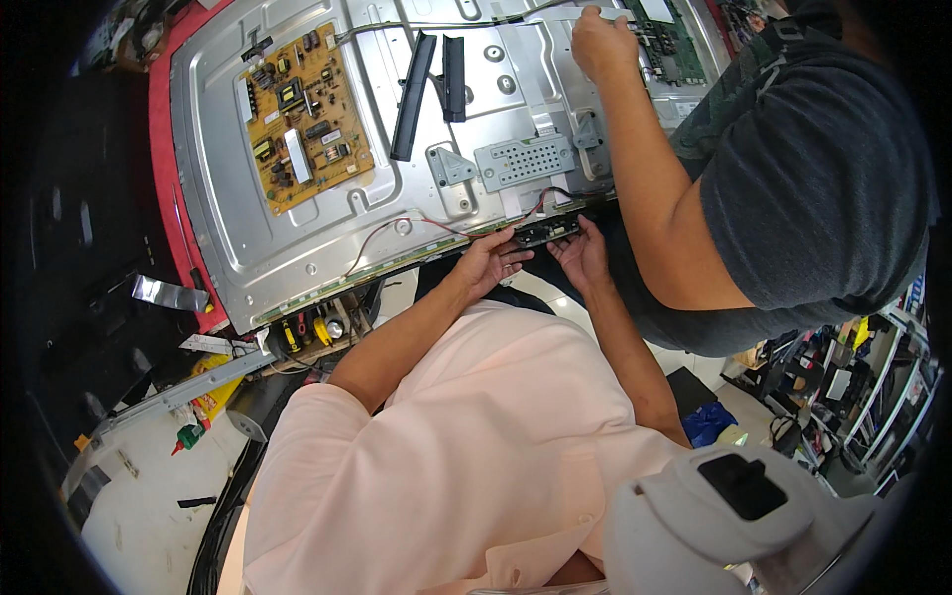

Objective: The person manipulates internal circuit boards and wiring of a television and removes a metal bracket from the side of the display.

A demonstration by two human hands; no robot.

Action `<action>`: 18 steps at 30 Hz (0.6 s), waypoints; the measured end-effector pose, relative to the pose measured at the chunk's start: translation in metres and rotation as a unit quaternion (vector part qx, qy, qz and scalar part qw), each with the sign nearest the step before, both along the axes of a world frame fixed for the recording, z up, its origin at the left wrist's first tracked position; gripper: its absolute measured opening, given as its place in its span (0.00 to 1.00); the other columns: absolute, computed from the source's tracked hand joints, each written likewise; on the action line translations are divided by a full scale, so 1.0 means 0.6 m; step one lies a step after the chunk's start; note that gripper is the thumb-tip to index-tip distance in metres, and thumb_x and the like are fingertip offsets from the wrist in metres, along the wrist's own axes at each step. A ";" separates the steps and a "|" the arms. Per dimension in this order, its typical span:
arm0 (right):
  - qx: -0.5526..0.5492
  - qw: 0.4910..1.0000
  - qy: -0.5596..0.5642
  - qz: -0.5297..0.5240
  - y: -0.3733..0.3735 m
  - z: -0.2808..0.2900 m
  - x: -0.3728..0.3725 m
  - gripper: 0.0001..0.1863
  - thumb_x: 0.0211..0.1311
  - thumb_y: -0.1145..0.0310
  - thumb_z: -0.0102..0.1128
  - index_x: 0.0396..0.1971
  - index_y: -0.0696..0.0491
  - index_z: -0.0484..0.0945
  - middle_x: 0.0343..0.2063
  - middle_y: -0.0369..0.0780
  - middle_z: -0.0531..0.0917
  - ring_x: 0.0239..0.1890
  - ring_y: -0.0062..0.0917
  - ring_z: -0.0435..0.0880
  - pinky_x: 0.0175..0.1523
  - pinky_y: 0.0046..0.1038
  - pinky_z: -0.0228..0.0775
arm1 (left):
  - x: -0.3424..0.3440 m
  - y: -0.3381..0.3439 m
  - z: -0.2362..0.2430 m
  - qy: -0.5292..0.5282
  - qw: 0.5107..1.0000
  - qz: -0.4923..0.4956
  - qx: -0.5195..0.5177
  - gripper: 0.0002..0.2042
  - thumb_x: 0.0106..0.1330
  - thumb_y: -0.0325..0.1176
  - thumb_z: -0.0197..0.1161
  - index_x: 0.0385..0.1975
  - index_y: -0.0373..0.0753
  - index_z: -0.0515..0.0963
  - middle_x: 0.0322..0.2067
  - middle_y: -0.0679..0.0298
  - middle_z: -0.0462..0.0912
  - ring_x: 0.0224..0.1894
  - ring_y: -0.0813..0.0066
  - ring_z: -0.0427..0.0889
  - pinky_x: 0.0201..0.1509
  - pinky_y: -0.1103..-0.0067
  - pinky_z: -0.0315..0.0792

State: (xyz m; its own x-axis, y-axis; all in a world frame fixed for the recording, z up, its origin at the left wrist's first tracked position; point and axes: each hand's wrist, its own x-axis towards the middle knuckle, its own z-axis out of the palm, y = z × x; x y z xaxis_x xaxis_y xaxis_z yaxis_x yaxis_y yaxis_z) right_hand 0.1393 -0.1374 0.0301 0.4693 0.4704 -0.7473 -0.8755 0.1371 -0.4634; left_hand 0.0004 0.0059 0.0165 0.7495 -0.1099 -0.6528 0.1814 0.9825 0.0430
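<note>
My left hand (484, 266) and my right hand (583, 258) grip opposite ends of a small dark circuit board (546, 232). It sits at the near edge of a flat-screen TV's silver metal back panel (327, 243). Red and black wires (424, 219) run along the panel edge toward the board. Just beyond my hands is a perforated metal bracket (524, 163). A tan power supply board (307, 119) is mounted on the panel's left part.
Two black plastic strips (413, 97) lie on the panel. At right, a co-worker's hand (605, 45) reaches over a green circuit board (670, 45); that arm passes close to my right hand. Tools (312, 327) lie below the panel's left edge, and a cluttered rack (883, 387) stands at right.
</note>
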 end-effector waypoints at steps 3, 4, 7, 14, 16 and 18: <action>0.000 1.000 -0.007 0.004 0.000 0.002 0.001 0.15 0.63 0.57 0.46 0.41 0.51 0.69 0.36 0.36 0.75 0.40 0.25 0.74 0.43 0.30 0.69 | 0.003 -0.002 -0.003 0.003 1.000 -0.006 0.000 0.11 0.62 0.37 0.58 0.42 0.43 0.72 0.39 0.62 0.78 0.42 0.66 0.79 0.37 0.79 0.72; -0.004 1.000 -0.008 0.003 0.001 0.002 0.002 0.15 0.63 0.56 0.47 0.41 0.51 0.69 0.36 0.36 0.75 0.40 0.24 0.74 0.43 0.30 0.69 | 0.004 -0.003 -0.006 0.007 1.000 -0.009 0.001 0.11 0.62 0.37 0.58 0.42 0.43 0.72 0.40 0.62 0.78 0.42 0.66 0.79 0.37 0.79 0.72; -0.012 1.000 -0.015 -0.002 0.002 0.006 0.000 0.16 0.63 0.55 0.47 0.41 0.51 0.70 0.36 0.36 0.75 0.40 0.24 0.74 0.43 0.29 0.69 | 0.005 -0.005 -0.011 -0.002 1.000 -0.006 0.002 0.11 0.62 0.36 0.58 0.42 0.42 0.72 0.40 0.62 0.78 0.42 0.67 0.79 0.37 0.79 0.72; 0.004 1.000 -0.027 0.003 -0.005 0.000 0.001 0.13 0.58 0.63 0.55 0.41 0.51 0.70 0.36 0.35 0.75 0.39 0.23 0.74 0.41 0.26 0.71 | 0.009 -0.011 -0.017 0.002 1.000 -0.010 0.006 0.11 0.62 0.37 0.58 0.42 0.42 0.72 0.38 0.64 0.78 0.42 0.67 0.79 0.37 0.81 0.72; -0.013 0.995 -0.087 0.038 -0.005 0.003 -0.004 0.15 0.55 0.69 0.59 0.42 0.50 0.69 0.36 0.35 0.76 0.39 0.22 0.75 0.41 0.25 0.71 | 0.009 -0.011 -0.017 -0.002 1.000 -0.007 0.005 0.11 0.62 0.37 0.58 0.42 0.42 0.72 0.36 0.64 0.78 0.42 0.67 0.79 0.37 0.81 0.72; -0.034 0.989 -0.127 0.062 0.003 0.013 -0.009 0.19 0.51 0.73 0.62 0.43 0.51 0.67 0.37 0.35 0.76 0.39 0.21 0.75 0.40 0.25 0.71 | 0.009 -0.012 -0.019 -0.011 1.000 -0.007 0.008 0.11 0.62 0.38 0.58 0.42 0.42 0.72 0.36 0.63 0.78 0.42 0.67 0.79 0.37 0.80 0.72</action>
State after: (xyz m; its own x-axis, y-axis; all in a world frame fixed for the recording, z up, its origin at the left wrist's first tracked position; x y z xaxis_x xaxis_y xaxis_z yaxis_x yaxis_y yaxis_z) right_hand 0.1340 -0.1353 0.0381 0.5874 0.4892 -0.6447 -0.7377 -0.0038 -0.6751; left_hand 0.0059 -0.0010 0.0052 0.7625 -0.1090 -0.6378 0.1931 0.9791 0.0635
